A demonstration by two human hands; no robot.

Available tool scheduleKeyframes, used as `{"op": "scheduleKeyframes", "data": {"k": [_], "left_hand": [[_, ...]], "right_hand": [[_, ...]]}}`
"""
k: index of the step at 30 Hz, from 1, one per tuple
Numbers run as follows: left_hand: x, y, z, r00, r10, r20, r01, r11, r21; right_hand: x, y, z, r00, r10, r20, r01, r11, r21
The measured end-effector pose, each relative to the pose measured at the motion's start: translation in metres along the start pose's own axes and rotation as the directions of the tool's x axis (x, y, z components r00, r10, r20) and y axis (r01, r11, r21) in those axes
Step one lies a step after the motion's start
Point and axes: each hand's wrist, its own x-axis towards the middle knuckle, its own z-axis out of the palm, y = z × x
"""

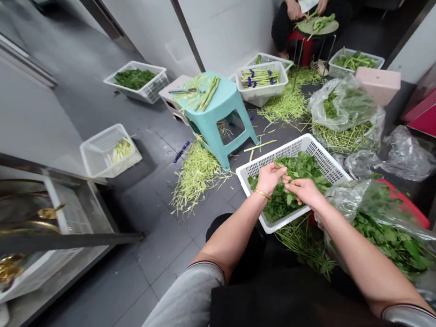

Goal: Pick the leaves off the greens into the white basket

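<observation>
My left hand and my right hand meet over a white slatted basket full of leafy greens. Both hands pinch a sprig of the greens between their fingertips, just above the pile. A gold bangle circles my left wrist. To my right, a clear plastic bag of more leafy greens rests against a red tub.
A teal stool holds green stalks and a knife; pale trimmings litter the floor around it. White baskets of greens and bundled stalks stand around. Another person sits at the back trimming stalks. A metal shelf is at left.
</observation>
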Motion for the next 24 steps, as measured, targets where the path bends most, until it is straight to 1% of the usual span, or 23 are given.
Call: {"op": "scheduleKeyframes", "data": {"k": [2, 4, 6, 7, 8, 9, 10, 12, 14, 16, 18, 19, 20, 21, 23, 24], "left_hand": [[-0.001, -0.001, 0.001, 0.999, -0.027, -0.026, 0.025, 0.997, -0.069], [-0.002, -0.002, 0.004, 0.999, 0.010, -0.053, -0.017, 0.991, -0.136], [-0.005, -0.003, 0.009, 0.994, 0.083, -0.068, -0.095, 0.977, -0.190], [-0.006, -0.004, 0.011, 0.991, 0.114, -0.071, -0.127, 0.970, -0.208], [-0.007, -0.003, 0.012, 0.988, 0.134, -0.074, -0.147, 0.965, -0.217], [-0.007, -0.002, 0.012, 0.986, 0.145, -0.086, -0.161, 0.963, -0.218], [-0.006, 0.000, 0.011, 0.983, 0.146, -0.107, -0.167, 0.962, -0.214], [0.000, 0.006, 0.003, 0.976, 0.132, -0.171, -0.165, 0.966, -0.198], [0.008, 0.014, -0.010, 0.961, 0.143, -0.236, -0.186, 0.967, -0.172], [0.017, 0.022, -0.025, 0.942, 0.205, -0.267, -0.243, 0.963, -0.117], [0.022, 0.028, -0.037, 0.920, 0.296, -0.256, -0.317, 0.948, -0.044], [0.024, 0.030, -0.041, 0.912, 0.335, -0.237, -0.346, 0.938, -0.006], [0.024, 0.031, -0.044, 0.906, 0.368, -0.211, -0.370, 0.929, 0.032], [0.023, 0.032, -0.046, 0.903, 0.392, -0.178, -0.386, 0.920, 0.070], [0.021, 0.032, -0.045, 0.902, 0.420, -0.103, -0.405, 0.903, 0.142], [0.019, 0.032, -0.044, 0.902, 0.427, -0.060, -0.413, 0.896, 0.166]], "right_hand": [[0.002, 0.005, -0.004, 0.989, -0.114, -0.099, 0.107, 0.992, -0.074], [0.003, 0.006, -0.007, 0.950, -0.183, -0.253, 0.172, 0.983, -0.066], [0.001, 0.004, -0.006, 0.916, -0.154, -0.369, 0.185, 0.981, 0.049], [0.000, 0.002, -0.004, 0.914, -0.128, -0.384, 0.184, 0.977, 0.112], [-0.003, 0.000, -0.002, 0.922, -0.114, -0.369, 0.181, 0.972, 0.151], [-0.005, -0.002, 0.000, 0.936, -0.122, -0.331, 0.181, 0.972, 0.153], [-0.008, -0.003, 0.000, 0.949, -0.146, -0.279, 0.185, 0.976, 0.119], [-0.013, -0.005, -0.002, 0.961, -0.211, -0.179, 0.210, 0.977, -0.020], [-0.016, -0.007, -0.009, 0.954, -0.267, -0.135, 0.240, 0.953, -0.184], [-0.018, -0.013, -0.021, 0.946, -0.314, -0.075, 0.266, 0.890, -0.371], [-0.020, -0.023, -0.034, 0.943, -0.333, -0.005, 0.274, 0.784, -0.558], [-0.021, -0.031, -0.041, 0.938, -0.347, 0.005, 0.272, 0.728, -0.629], [-0.023, -0.039, -0.047, 0.927, -0.376, -0.018, 0.265, 0.687, -0.677], [-0.023, -0.047, -0.052, 0.905, -0.420, -0.071, 0.255, 0.667, -0.700], [-0.019, -0.062, -0.058, 0.833, -0.521, -0.189, 0.260, 0.669, -0.697], [-0.014, -0.068, -0.058, 0.806, -0.554, -0.209, 0.283, 0.670, -0.686]]}}
